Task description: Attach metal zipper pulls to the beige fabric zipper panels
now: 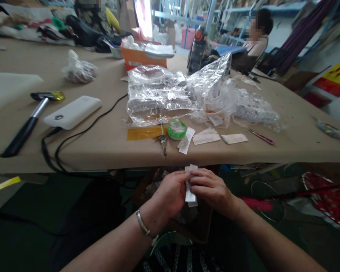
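Note:
Both hands meet below the front edge of the table, holding a small stack of white paper strips (190, 194) between them. My left hand (172, 192) pinches the strips from the left side, and a metal bangle circles that wrist. From the right, the fingers of my right hand (211, 189) lie closed over them. What is printed on the strips is too small to read. Just beyond, on the table, lie more white strips (206, 136), a folded white strip (234, 138) and a round green-rimmed tub (177, 129). A pointed metal tool (163, 145) rests beside the tub.
Clear plastic bags (158, 96) cover the table's middle. A hammer (28, 124), a white power bank (73, 112) with a black cable, and an orange box (144, 56) stand left and behind. Pink tweezers (262, 137) lie right. A person (256, 45) sits at the back right.

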`<action>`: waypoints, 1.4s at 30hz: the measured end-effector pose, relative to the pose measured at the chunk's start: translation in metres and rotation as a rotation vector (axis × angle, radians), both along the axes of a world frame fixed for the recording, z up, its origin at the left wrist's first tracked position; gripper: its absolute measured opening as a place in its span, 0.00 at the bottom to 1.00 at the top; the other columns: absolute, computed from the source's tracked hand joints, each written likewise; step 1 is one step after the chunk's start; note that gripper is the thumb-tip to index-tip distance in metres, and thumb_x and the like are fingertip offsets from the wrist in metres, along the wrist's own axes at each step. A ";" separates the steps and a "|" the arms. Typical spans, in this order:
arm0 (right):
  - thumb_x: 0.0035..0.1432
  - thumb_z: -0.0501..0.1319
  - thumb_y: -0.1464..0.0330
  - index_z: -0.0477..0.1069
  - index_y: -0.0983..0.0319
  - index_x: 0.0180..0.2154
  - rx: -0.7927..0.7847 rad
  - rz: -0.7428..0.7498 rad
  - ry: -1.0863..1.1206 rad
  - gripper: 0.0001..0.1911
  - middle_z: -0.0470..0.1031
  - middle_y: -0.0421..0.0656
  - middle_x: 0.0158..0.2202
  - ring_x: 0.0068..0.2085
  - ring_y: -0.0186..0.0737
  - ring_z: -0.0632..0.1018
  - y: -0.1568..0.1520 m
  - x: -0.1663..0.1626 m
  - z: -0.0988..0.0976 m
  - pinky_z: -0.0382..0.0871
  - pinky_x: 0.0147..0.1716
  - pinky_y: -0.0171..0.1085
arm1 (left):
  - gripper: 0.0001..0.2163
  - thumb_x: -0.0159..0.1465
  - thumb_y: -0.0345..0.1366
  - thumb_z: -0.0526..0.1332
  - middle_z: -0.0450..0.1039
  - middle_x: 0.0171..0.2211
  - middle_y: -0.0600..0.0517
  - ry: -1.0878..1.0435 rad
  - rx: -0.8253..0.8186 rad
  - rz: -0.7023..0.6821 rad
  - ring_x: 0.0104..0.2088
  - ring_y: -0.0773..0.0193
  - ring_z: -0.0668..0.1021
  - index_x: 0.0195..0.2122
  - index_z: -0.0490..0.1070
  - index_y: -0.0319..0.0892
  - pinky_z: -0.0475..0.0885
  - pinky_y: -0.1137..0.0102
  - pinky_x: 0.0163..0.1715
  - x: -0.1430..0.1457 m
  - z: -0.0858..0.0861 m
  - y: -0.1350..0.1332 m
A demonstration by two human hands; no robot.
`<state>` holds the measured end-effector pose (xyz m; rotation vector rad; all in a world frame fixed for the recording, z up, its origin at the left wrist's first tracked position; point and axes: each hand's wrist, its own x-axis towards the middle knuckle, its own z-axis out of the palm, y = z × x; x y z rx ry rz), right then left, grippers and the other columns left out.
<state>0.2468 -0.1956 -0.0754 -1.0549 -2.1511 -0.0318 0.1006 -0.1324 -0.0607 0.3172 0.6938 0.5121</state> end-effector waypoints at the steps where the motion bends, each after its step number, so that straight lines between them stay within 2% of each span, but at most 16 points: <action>1: 0.59 0.58 0.77 0.73 0.62 0.36 -0.006 0.011 -0.008 0.07 0.79 0.45 0.39 0.51 0.42 0.74 -0.001 0.001 -0.001 0.71 0.50 0.45 | 0.02 0.55 0.23 0.60 0.72 0.26 0.49 -0.003 -0.002 -0.009 0.24 0.70 0.74 0.29 0.72 0.33 0.67 0.76 0.24 0.000 0.000 -0.001; 7: 0.58 0.59 0.77 0.73 0.60 0.36 -0.092 0.024 0.000 0.08 0.78 0.41 0.40 0.57 0.41 0.69 -0.007 0.002 -0.006 0.69 0.55 0.43 | 0.03 0.56 0.27 0.62 0.72 0.25 0.49 0.008 0.013 -0.089 0.23 0.70 0.73 0.31 0.73 0.33 0.67 0.76 0.23 -0.001 0.001 -0.005; 11: 0.59 0.59 0.74 0.72 0.59 0.45 -0.121 0.017 0.020 0.12 0.78 0.43 0.44 0.58 0.42 0.68 -0.009 0.010 -0.001 0.69 0.55 0.44 | 0.03 0.57 0.27 0.62 0.73 0.25 0.48 0.030 0.022 -0.086 0.22 0.69 0.75 0.32 0.72 0.34 0.69 0.76 0.23 -0.003 0.002 -0.005; 13: 0.61 0.57 0.71 0.67 0.60 0.53 -0.106 -0.117 0.018 0.18 0.76 0.47 0.48 0.58 0.44 0.68 -0.005 0.027 0.005 0.69 0.54 0.47 | 0.03 0.59 0.28 0.61 0.75 0.27 0.46 0.085 0.027 -0.102 0.24 0.65 0.77 0.33 0.72 0.34 0.73 0.71 0.27 -0.004 0.002 -0.004; 15: 0.62 0.55 0.68 0.62 0.62 0.57 -0.072 -0.400 -0.010 0.22 0.72 0.51 0.52 0.58 0.47 0.67 0.003 0.053 0.009 0.67 0.55 0.51 | 0.04 0.60 0.29 0.60 0.76 0.28 0.44 0.154 0.037 -0.137 0.26 0.61 0.78 0.35 0.71 0.33 0.75 0.66 0.31 -0.006 0.001 -0.004; 17: 0.62 0.55 0.64 0.60 0.66 0.59 -0.056 -0.684 -0.098 0.25 0.68 0.56 0.55 0.59 0.53 0.65 0.011 0.082 0.010 0.64 0.56 0.56 | 0.05 0.61 0.30 0.60 0.76 0.28 0.44 0.191 0.052 -0.157 0.27 0.61 0.79 0.36 0.70 0.33 0.75 0.65 0.31 -0.007 -0.002 -0.005; 18: 0.61 0.56 0.62 0.60 0.68 0.59 -0.068 -0.777 -0.162 0.27 0.66 0.59 0.56 0.60 0.56 0.65 0.014 0.094 0.008 0.63 0.56 0.58 | 0.05 0.61 0.30 0.60 0.76 0.28 0.44 0.193 0.059 -0.161 0.27 0.61 0.79 0.37 0.70 0.33 0.75 0.65 0.31 -0.007 -0.003 -0.006; 20: 0.61 0.57 0.61 0.61 0.71 0.58 -0.109 -0.847 -0.281 0.28 0.65 0.60 0.57 0.60 0.58 0.64 0.015 0.113 0.002 0.63 0.56 0.58 | 0.06 0.61 0.31 0.59 0.76 0.28 0.45 0.195 0.065 -0.169 0.26 0.61 0.79 0.38 0.70 0.33 0.76 0.66 0.31 -0.007 -0.007 -0.007; 23: 0.62 0.55 0.65 0.66 0.68 0.55 -0.085 -0.819 -0.334 0.21 0.69 0.55 0.55 0.58 0.53 0.67 0.007 0.123 -0.007 0.64 0.55 0.53 | 0.07 0.61 0.31 0.60 0.76 0.27 0.46 0.216 0.065 -0.172 0.26 0.61 0.79 0.39 0.70 0.34 0.76 0.66 0.31 -0.009 -0.009 -0.008; 26: 0.63 0.54 0.69 0.72 0.63 0.48 0.018 -0.779 -0.240 0.14 0.75 0.51 0.49 0.52 0.47 0.73 -0.002 0.126 -0.010 0.68 0.52 0.49 | 0.07 0.61 0.31 0.59 0.76 0.27 0.46 0.235 0.065 -0.176 0.26 0.61 0.79 0.39 0.70 0.33 0.76 0.66 0.30 -0.010 -0.007 -0.008; 32: 0.60 0.58 0.68 0.76 0.61 0.37 0.031 -0.734 0.085 0.08 0.79 0.48 0.40 0.43 0.42 0.79 -0.002 0.132 -0.004 0.72 0.48 0.44 | 0.06 0.62 0.31 0.59 0.76 0.27 0.46 0.208 0.071 -0.179 0.26 0.61 0.79 0.38 0.70 0.33 0.76 0.65 0.30 -0.009 -0.007 -0.007; 36: 0.58 0.61 0.68 0.74 0.60 0.34 0.121 -0.739 0.415 0.04 0.79 0.45 0.37 0.40 0.42 0.79 -0.002 0.103 0.004 0.73 0.45 0.43 | 0.06 0.61 0.29 0.58 0.76 0.27 0.45 0.191 0.057 -0.174 0.27 0.60 0.79 0.38 0.70 0.33 0.76 0.64 0.30 -0.010 -0.004 -0.008; 37: 0.57 0.61 0.69 0.74 0.60 0.34 0.125 -0.693 0.467 0.03 0.79 0.44 0.38 0.41 0.42 0.79 -0.004 0.088 0.005 0.73 0.46 0.44 | 0.06 0.61 0.29 0.58 0.76 0.27 0.45 0.190 0.048 -0.173 0.26 0.60 0.79 0.37 0.70 0.33 0.76 0.64 0.30 -0.010 -0.003 -0.008; 39: 0.57 0.61 0.72 0.73 0.59 0.36 0.074 -0.511 0.470 0.04 0.78 0.44 0.40 0.45 0.43 0.78 -0.008 0.054 0.007 0.72 0.48 0.46 | 0.06 0.62 0.29 0.57 0.75 0.27 0.44 0.179 0.023 -0.170 0.26 0.60 0.78 0.36 0.71 0.32 0.76 0.63 0.29 -0.010 0.000 -0.008; 42: 0.59 0.59 0.73 0.72 0.59 0.37 -0.007 -0.179 0.268 0.06 0.78 0.46 0.41 0.50 0.44 0.76 -0.013 0.005 0.002 0.70 0.50 0.48 | 0.06 0.61 0.26 0.56 0.75 0.27 0.44 0.106 0.012 -0.101 0.25 0.63 0.77 0.34 0.72 0.32 0.73 0.69 0.27 -0.011 0.001 -0.007</action>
